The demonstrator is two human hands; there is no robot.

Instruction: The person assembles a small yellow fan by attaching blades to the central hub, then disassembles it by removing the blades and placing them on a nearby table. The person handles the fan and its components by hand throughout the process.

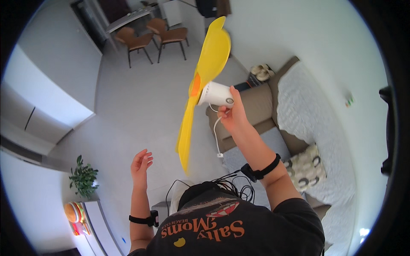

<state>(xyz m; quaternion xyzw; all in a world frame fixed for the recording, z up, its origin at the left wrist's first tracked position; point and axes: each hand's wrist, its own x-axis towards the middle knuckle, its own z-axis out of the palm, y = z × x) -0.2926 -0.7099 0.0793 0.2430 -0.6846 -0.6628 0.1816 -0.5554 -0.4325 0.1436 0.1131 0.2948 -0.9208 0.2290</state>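
Observation:
My right hand (232, 113) is raised in front of me and grips the white cylindrical body (218, 94) of a fan. Large yellow blades (212, 55) spread up and down from its orange hub (196, 85). From the body hangs a short white cable (215, 131), ending in a white plug (220, 155). Lower on the left, my left hand (142, 164) is held in the air with its fingers loosely bent and nothing in them, apart from the lower blade. Dark straps circle both forearms.
A brown sofa (256, 102) with a light quilted cover and a patterned cushion (306, 168) stands at the right. Black cables (239, 181) loop near my body. A potted plant (83, 177) and a white cabinet (99, 226) are at lower left; brown chairs (171, 36) stand far off.

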